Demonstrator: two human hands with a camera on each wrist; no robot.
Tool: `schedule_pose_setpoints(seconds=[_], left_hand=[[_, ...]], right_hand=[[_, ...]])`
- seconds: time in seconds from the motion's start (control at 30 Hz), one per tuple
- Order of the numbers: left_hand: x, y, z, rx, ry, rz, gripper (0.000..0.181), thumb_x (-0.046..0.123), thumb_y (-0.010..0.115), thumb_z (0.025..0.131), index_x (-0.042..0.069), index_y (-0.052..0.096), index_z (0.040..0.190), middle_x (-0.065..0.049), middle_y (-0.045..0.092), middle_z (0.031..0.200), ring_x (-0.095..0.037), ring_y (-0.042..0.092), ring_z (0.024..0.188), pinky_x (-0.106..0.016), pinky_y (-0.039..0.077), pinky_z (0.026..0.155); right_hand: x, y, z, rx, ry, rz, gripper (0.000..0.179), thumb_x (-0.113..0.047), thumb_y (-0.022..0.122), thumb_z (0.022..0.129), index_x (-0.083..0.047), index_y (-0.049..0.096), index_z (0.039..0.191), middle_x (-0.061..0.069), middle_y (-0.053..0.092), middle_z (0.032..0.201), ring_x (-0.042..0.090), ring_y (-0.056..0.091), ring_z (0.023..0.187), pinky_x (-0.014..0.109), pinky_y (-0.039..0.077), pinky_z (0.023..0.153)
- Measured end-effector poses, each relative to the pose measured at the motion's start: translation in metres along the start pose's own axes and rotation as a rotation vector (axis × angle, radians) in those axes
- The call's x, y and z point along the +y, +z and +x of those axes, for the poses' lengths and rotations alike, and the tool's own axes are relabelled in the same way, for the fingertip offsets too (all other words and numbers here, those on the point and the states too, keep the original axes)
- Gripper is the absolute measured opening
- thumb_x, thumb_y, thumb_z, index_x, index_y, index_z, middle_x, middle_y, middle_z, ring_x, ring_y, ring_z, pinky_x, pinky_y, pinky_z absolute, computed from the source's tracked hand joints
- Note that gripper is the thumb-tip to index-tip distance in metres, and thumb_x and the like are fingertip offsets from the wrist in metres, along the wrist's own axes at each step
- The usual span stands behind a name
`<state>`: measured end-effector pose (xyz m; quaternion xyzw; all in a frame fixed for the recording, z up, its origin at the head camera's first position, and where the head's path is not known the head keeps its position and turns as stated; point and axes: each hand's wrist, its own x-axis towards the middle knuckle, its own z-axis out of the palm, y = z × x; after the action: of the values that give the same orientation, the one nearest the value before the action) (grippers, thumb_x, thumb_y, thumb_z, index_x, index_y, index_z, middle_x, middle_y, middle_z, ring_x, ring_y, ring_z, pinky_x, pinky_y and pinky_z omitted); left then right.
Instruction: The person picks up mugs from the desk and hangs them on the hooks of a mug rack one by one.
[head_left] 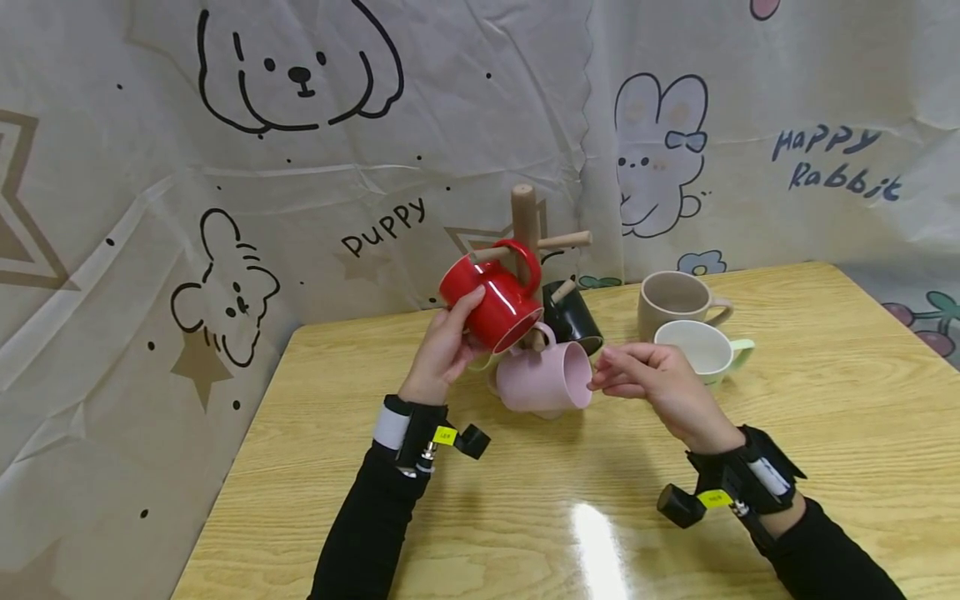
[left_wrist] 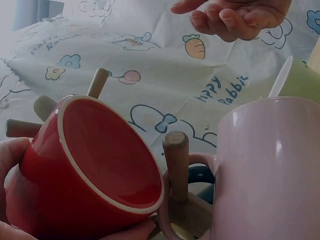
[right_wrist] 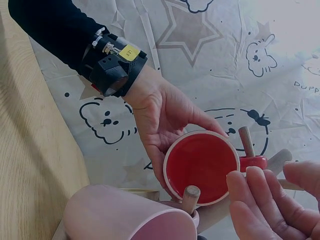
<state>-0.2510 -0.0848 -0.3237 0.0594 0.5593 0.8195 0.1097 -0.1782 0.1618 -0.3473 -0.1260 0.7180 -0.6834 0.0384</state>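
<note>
My left hand (head_left: pixel 444 350) grips a red mug (head_left: pixel 491 304) around its body and holds it tilted at the wooden mug tree (head_left: pixel 523 208). The red mug's handle is up against an upper peg (right_wrist: pixel 246 141), and its round base faces the right side. Below it, a pink mug (head_left: pixel 543 379) hangs sideways by its handle on a lower peg (left_wrist: pixel 176 162). My right hand (head_left: pixel 656 383) hovers near the pink mug's rim with relaxed, slightly bent fingers and nothing in them.
A black mug (head_left: pixel 573 321) hangs on the tree's far side. To the right, a beige mug (head_left: pixel 675 304) and a white mug with a green handle (head_left: pixel 701 350) stand on the wooden table (head_left: pixel 817 400). A printed cloth (head_left: pixel 465 100) hangs behind the table.
</note>
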Motion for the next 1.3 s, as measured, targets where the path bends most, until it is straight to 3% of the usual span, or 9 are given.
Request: schedule_pose_setpoints(seconds=[0.47, 0.73, 0.87, 1.07, 1.3], left_hand=[[0.003, -0.005, -0.001, 0.006, -0.027, 0.064, 0.055, 0.033, 0.046, 0.088, 0.005, 0.031, 0.133, -0.016, 0.042, 0.129, -0.026, 0.051, 0.098, -0.028, 0.049, 0.073], [0.004, -0.009, -0.004, -0.039, 0.002, 0.059, 0.054, 0.034, 0.044, 0.091, 0.006, 0.029, 0.135, -0.018, 0.042, 0.131, -0.022, 0.055, 0.093, -0.028, 0.050, 0.073], [0.006, -0.013, -0.007, -0.036, -0.004, 0.076, 0.055, 0.035, 0.046, 0.090, 0.009, 0.030, 0.135, -0.016, 0.042, 0.131, -0.025, 0.055, 0.098, -0.028, 0.051, 0.076], [0.010, -0.027, -0.018, 0.006, -0.001, 0.156, 0.058, 0.038, 0.049, 0.088, 0.008, 0.031, 0.133, -0.018, 0.042, 0.132, -0.030, 0.052, 0.107, -0.037, 0.048, 0.084], [0.010, -0.060, -0.038, 0.107, 0.014, 0.346, 0.067, 0.046, 0.048, 0.086, 0.007, 0.026, 0.136, -0.018, 0.041, 0.134, -0.026, 0.052, 0.110, -0.039, 0.044, 0.090]], right_hand=[[0.000, 0.000, 0.000, -0.046, -0.003, 0.000, 0.040, -0.028, 0.049, 0.090, 0.010, 0.056, 0.102, -0.003, 0.067, 0.082, 0.023, 0.061, 0.083, 0.033, 0.052, 0.076], [0.000, 0.000, 0.001, -0.049, 0.002, -0.017, 0.045, -0.029, 0.049, 0.090, 0.014, 0.052, 0.105, -0.002, 0.067, 0.083, 0.023, 0.061, 0.084, 0.030, 0.052, 0.076], [0.002, -0.001, 0.002, -0.048, -0.005, -0.033, 0.046, -0.029, 0.050, 0.089, 0.014, 0.052, 0.105, -0.003, 0.067, 0.084, 0.024, 0.061, 0.085, 0.030, 0.051, 0.077], [0.001, -0.007, 0.007, 0.002, -0.031, -0.065, 0.043, -0.028, 0.051, 0.089, 0.011, 0.055, 0.105, -0.004, 0.067, 0.086, 0.021, 0.062, 0.087, 0.028, 0.051, 0.077], [-0.020, -0.015, 0.028, 0.143, -0.127, -0.174, 0.044, -0.035, 0.052, 0.087, 0.005, 0.057, 0.106, -0.005, 0.066, 0.089, 0.016, 0.061, 0.089, 0.025, 0.050, 0.076]])
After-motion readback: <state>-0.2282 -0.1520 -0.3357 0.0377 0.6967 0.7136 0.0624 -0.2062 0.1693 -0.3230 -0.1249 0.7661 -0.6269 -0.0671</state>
